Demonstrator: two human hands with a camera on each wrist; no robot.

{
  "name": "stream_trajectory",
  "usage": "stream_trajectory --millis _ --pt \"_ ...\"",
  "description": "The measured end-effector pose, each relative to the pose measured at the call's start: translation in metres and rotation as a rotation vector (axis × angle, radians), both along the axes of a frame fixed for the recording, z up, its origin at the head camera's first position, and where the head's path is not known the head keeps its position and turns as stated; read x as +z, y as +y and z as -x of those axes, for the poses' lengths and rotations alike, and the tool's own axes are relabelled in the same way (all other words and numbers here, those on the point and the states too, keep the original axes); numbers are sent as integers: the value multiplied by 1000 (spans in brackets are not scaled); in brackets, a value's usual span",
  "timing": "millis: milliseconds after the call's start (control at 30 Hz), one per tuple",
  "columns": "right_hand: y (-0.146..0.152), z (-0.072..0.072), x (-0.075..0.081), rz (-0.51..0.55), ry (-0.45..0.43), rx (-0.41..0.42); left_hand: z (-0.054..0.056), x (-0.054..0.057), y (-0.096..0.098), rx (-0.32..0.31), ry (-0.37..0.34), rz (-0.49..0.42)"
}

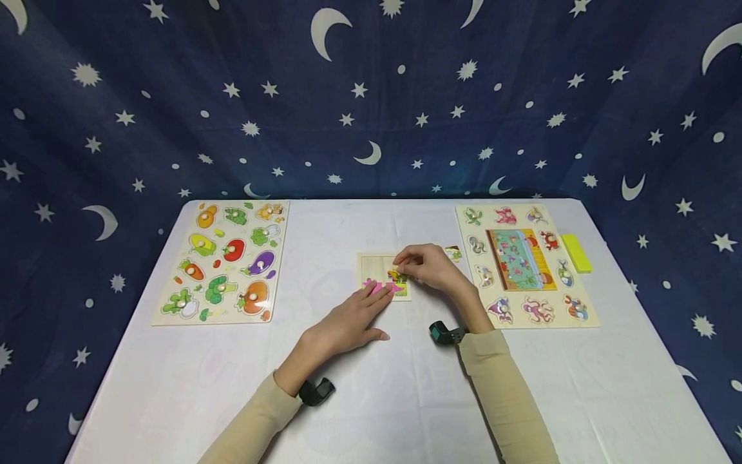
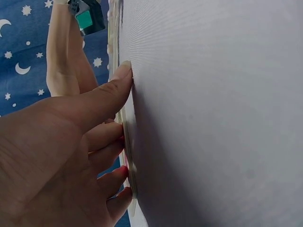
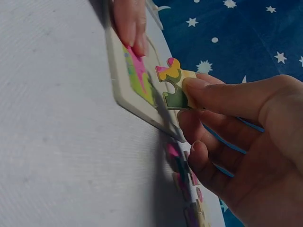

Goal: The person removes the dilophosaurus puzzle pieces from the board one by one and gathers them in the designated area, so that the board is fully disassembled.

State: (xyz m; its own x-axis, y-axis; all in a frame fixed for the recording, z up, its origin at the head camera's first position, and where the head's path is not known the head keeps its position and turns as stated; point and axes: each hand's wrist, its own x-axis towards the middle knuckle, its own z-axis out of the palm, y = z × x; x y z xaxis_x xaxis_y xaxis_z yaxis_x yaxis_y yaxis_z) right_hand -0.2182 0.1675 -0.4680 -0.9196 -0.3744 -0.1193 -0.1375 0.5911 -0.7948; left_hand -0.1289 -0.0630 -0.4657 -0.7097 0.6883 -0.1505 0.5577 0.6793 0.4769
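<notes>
Between its thumb and index finger my right hand [image 1: 431,265] pinches a jigsaw piece [image 3: 179,98], green with yellow and pink. In the right wrist view that piece is tilted and held above a small wooden puzzle tray [image 1: 374,265]. My left hand [image 1: 342,325] lies with extended fingers on the tray's near part, fingertips touching pink-and-green pieces [image 3: 139,71] set along its near edge. The left thumb is spread away, by the tablecloth. Another loose piece [image 1: 453,253] lies just beyond the right hand, partly hidden. The fingers cover some of the tray.
A vegetable peg puzzle board [image 1: 223,261] lies at the left. On the right is a sea-animal peg board [image 1: 524,316], with a yellow block [image 1: 576,253] beside it. A starry dark-blue cloth [image 1: 371,96] hangs behind the white-covered table [image 1: 371,406].
</notes>
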Motion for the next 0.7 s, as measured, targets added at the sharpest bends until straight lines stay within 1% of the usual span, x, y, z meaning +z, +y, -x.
stream_trajectory --millis 167,333,533,700 --pt "5 0 4 11 -3 -13 0 0 1 5 -1 8" --pt "19 2 6 13 0 -29 -1 0 1 11 -1 11" --pt "47 5 10 8 17 -98 -1 -1 1 8 9 -2" --pt "68 5 17 -32 -7 -168 -1 -2 0 3 23 -9"
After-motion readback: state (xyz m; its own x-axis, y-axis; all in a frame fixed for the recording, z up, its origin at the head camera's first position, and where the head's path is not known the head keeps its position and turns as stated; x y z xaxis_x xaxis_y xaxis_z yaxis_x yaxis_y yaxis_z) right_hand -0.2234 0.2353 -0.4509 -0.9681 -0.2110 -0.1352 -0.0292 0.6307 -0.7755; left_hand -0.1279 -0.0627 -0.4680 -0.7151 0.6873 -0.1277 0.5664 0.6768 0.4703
